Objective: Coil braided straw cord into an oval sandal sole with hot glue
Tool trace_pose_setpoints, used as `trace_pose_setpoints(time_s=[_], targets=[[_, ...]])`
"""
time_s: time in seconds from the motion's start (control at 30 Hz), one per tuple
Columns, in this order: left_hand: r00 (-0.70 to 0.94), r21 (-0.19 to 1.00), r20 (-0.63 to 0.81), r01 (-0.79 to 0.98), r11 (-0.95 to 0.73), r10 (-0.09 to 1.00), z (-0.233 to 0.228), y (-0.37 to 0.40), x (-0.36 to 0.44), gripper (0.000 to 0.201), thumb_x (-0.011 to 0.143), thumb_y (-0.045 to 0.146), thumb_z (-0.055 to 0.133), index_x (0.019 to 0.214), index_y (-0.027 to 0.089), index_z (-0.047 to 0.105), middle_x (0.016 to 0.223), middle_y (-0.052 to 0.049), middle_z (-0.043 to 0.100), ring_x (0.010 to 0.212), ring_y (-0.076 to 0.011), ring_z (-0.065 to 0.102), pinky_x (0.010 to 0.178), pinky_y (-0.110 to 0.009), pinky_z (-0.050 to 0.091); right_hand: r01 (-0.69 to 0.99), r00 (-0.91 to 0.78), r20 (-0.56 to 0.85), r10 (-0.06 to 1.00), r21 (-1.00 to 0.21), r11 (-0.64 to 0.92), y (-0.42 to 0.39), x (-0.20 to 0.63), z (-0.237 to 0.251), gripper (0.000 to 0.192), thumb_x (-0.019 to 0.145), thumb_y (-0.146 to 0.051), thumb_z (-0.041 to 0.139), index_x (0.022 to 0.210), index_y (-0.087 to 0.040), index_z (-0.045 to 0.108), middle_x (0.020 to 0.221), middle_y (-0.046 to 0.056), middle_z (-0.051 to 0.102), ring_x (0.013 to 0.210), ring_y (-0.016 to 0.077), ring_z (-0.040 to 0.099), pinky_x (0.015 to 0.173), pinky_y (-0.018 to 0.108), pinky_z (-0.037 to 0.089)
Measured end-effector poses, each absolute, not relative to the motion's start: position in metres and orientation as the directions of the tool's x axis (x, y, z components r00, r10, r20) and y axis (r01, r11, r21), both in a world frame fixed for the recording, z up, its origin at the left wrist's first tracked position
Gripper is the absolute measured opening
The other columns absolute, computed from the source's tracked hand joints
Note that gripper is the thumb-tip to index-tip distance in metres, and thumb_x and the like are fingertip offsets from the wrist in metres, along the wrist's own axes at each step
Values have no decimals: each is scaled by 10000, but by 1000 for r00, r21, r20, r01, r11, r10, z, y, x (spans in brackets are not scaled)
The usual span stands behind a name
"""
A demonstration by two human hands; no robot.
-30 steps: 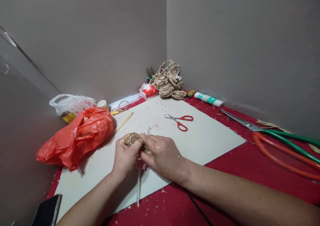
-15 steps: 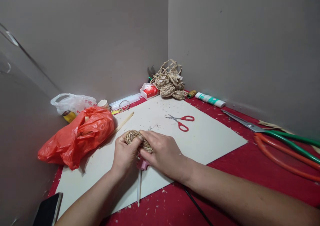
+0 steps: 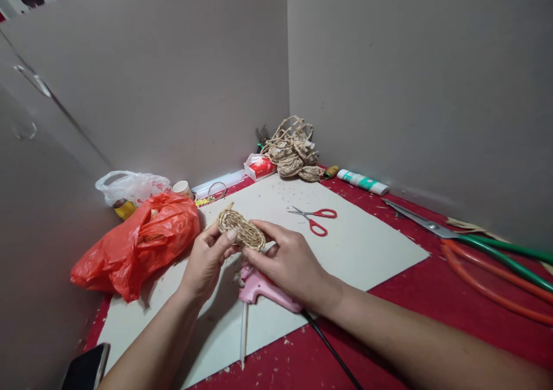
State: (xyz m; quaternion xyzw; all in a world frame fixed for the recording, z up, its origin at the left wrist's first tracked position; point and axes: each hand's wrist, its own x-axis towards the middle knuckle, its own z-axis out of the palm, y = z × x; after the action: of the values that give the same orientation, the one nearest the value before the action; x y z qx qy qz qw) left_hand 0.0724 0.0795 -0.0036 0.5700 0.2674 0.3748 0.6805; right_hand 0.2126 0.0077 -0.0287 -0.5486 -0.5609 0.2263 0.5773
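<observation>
a red bench (image 3: 415, 298) sits in a corner of grey walls, with a pale board (image 3: 354, 246) laid across it. the left hand (image 3: 206, 260) and the right hand (image 3: 287, 258) both pinch a coiled straw mat (image 3: 241, 230), held tilted above the board's middle. a pink glue gun (image 3: 263, 286) lies on the board under the right hand. at the bench's left edge a red plastic bag (image 3: 138, 243) bulges, its contents mostly hidden; behind it a clear bag (image 3: 133, 185) holds a yellow jar (image 3: 124, 208).

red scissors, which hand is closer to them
Right. The right hand lies just below-left of the red scissors; the left hand sits farther left, beyond the woven coil.
</observation>
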Motion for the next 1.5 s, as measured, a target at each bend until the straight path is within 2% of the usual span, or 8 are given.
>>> trace_pose_setpoints(time_s=[0.07,0.17,0.33,0.47,0.63,0.9,1.37,1.5], targets=[[568,965,50,-239,107,822,-2,82,71,278,747,267,724,1002,160,689,1025,-75,671,872,-151,614,806,-271,480,-4,210,212,954,-976,218,10,216,-23,332,801,-310,638,1107,-179,637,925,81,706,700,175,681,582,281,553],[583,951,22,-263,163,812,-2,84,72,335,715,272,752,1021,152,686,1043,-86,660,934,-178,612,854,-293,475,-462,-8,44,999,-886,36,14,223,-21,306,803,-377,653,978,-127,663,840,86,694,615,125,656,476,189,507],[691,941,-3,-243,237,723,-5,83,74,254,787,282,684,990,131,677,867,-71,663,672,-113,591,653,-243,486,-759,-332,5,943,-595,-264,21,226,-35,326,848,-393,554,946,-93,635,783,100,701,565,139,662,435,197,530],[699,924,-25,-256,282,715,-8,82,74,191,792,296,677,878,125,675,717,-37,641,455,-56,491,488,-206,421,-757,-433,-33,901,-530,-383,24,222,-40,420,928,-419,368,983,-80,609,792,131,711,559,160,676,411,220,535],[623,925,-12,-290,246,782,-10,82,74,205,767,274,708,898,117,702,799,-76,689,603,-93,596,607,-206,482,-688,-407,-95,908,-622,-374,23,221,-34,554,951,-526,269,956,-89,611,783,136,712,526,147,662,395,203,506],[478,914,-51,-332,234,877,-15,90,72,308,701,273,768,969,142,693,952,-75,707,740,-120,642,672,-220,529,-420,152,-15,988,-906,51,24,225,-34,436,799,-566,607,735,-135,606,603,51,671,447,100,589,416,179,443],[494,901,-16,-370,227,869,-18,94,70,263,690,249,777,919,147,700,865,-40,707,713,-102,636,675,-206,513,-310,-62,-9,998,-950,-28,21,220,-37,340,733,-464,719,678,-146,612,596,21,652,433,74,543,401,185,413],[427,932,70,-351,94,901,-22,99,69,287,685,265,777,939,161,693,911,-49,711,800,-138,645,742,-252,507,-258,139,49,989,-963,84,21,224,-34,315,738,-447,712,672,-158,606,594,12,645,432,76,535,423,199,422]])
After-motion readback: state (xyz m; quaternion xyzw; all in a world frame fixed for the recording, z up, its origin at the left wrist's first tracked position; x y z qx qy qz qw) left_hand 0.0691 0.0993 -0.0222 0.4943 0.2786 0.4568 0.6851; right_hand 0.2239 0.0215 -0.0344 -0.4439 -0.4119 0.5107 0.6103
